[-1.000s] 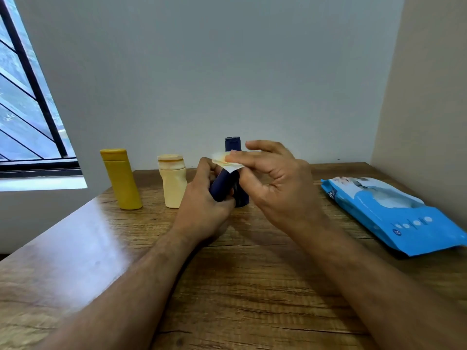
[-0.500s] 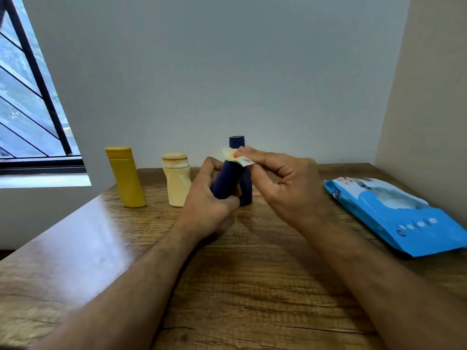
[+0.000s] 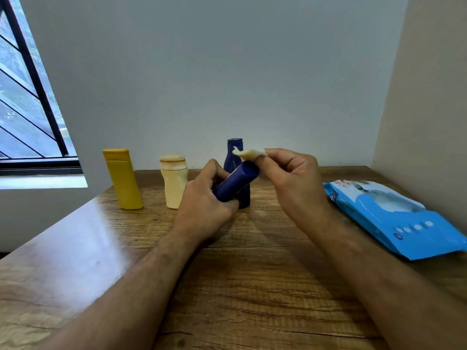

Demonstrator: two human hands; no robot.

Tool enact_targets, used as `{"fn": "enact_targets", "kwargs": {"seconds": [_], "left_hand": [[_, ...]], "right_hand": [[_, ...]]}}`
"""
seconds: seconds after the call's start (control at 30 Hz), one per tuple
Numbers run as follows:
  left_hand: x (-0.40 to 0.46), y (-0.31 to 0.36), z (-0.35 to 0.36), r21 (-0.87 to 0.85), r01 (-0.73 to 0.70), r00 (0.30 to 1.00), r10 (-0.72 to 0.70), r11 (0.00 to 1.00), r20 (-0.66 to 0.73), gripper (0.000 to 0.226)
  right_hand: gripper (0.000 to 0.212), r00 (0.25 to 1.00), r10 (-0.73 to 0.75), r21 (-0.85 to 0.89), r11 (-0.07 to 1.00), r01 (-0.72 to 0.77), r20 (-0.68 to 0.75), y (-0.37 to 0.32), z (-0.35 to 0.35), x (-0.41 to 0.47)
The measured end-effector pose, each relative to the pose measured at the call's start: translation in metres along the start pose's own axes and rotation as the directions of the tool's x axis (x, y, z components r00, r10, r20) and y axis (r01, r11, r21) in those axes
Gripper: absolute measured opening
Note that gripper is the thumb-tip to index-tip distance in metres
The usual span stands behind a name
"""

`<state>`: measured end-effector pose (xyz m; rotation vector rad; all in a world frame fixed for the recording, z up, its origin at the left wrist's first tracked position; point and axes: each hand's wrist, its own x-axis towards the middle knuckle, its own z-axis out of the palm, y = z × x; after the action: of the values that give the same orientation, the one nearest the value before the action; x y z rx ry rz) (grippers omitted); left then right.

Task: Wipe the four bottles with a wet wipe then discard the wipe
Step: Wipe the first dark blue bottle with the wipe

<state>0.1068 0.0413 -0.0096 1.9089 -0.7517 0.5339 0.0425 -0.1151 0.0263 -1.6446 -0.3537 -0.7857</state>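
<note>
Four bottles show on the wooden table [image 3: 252, 299], and one of them is off its surface. The left hand [image 3: 204, 205] grips a dark blue bottle [image 3: 236, 184], fingers curled round its lower part, so that it tilts with its upper end pointing up and to the right. The right hand [image 3: 295, 183] pinches a small crumpled wipe [image 3: 249, 154] between thumb and forefinger, holding it just above the raised end of that bottle; whether wipe and bottle touch cannot be told. The other fingers of the right hand are curled in loosely.

Right behind the tilted bottle stands a second blue bottle [image 3: 235, 152], upright, its cap and shoulder showing above the hands and its base just visible near the left thumb. To the left stands a cream bottle [image 3: 174, 185], upright, with a wide round cap. Further left, apart from it, stands a yellow bottle [image 3: 123, 179], leaning slightly in this wide view. All three stand in a row near the far edge of the table, close to the grey wall [image 3: 214, 72].

On the right side of the table lies a blue pack of wipes [image 3: 394, 218], flat, well apart from the bottles. A barred window [image 3: 27, 109] is at the left.
</note>
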Motion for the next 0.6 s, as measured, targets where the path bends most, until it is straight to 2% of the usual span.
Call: {"fn": "enact_targets", "kwargs": {"seconds": [0.13, 0.2, 0.27, 0.43, 0.6], "left_hand": [[0.0, -0.003, -0.001, -0.017, 0.024, 0.999, -0.024, 1.0, -0.029, 0.045], [0.001, -0.003, -0.001, -0.043, 0.009, 0.999, -0.011, 0.999, -0.041, 0.045], [0.0, -0.003, -0.001, -0.038, -0.01, 0.999, 0.008, 0.999, -0.053, 0.043], [-0.002, -0.002, -0.005, -0.017, -0.055, 0.989, 0.052, 0.998, -0.14, 0.04], [-0.002, 0.004, -0.002, -0.024, -0.063, 0.996, 0.061, 0.998, -0.07, 0.043]], "right_hand": [[0.025, 0.973, -0.221, -0.175, 0.958, 0.229, 0.066, -0.002, 0.004, -0.007], [0.027, 0.939, -0.327, -0.195, 0.919, 0.343, 0.109, 0.0, 0.003, -0.009], [0.026, 0.918, -0.381, -0.199, 0.896, 0.396, 0.11, 0.004, 0.0, -0.006], [0.026, 0.924, -0.382, -0.233, 0.896, 0.379, 0.033, 0.01, -0.001, -0.005], [0.023, 0.939, -0.345, -0.231, 0.915, 0.332, -0.017, 0.008, 0.0, -0.006]]}}
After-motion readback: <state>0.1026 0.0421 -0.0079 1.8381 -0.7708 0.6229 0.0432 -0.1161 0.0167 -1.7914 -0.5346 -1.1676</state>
